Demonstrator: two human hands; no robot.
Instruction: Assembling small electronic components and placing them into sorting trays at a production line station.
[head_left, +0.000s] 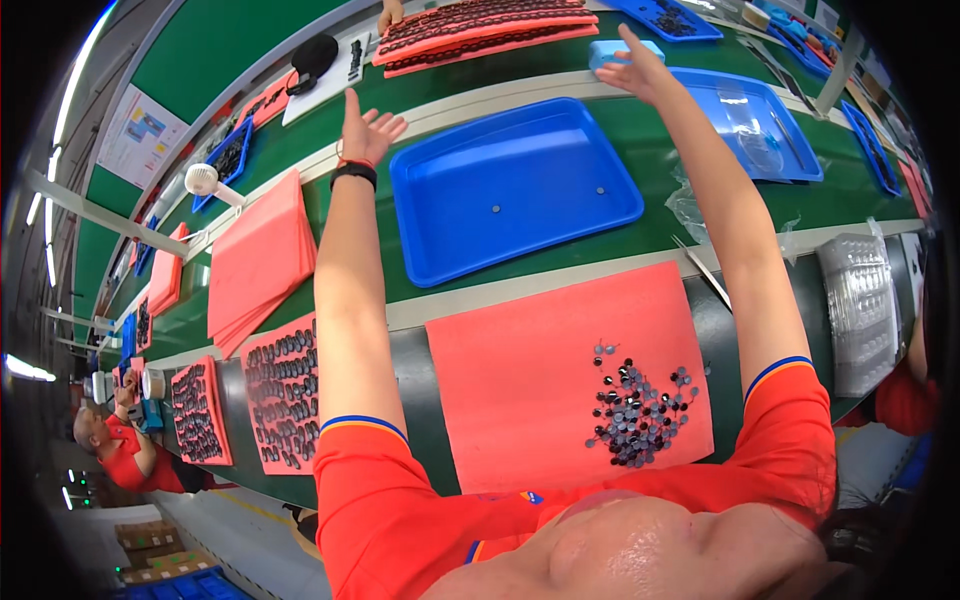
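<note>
Both my arms reach forward over the bench. My left hand [370, 130] is raised with its fingers apart, holding nothing, near the far left corner of a large blue tray [520, 160]. My right hand [637, 70] also has its fingers stretched out; it is beside a light blue block-like object [612, 52], and whether it touches that cannot be told. Two small round grey pieces lie in the tray, one a disc [495, 209] near its middle. Closer to me, a pink foam sheet [520, 370] carries a loose pile of small round dark parts [640, 415], some with thin leads.
To the left are stacked pink sheets [260, 250], sheets with rows of dark parts [283, 400], and a small white fan [202, 180]. Tweezers [705, 270] and clear plastic trays [860, 310] lie at right. Another blue tray [800, 160] stands beyond. A co-worker [135, 450] sits far left.
</note>
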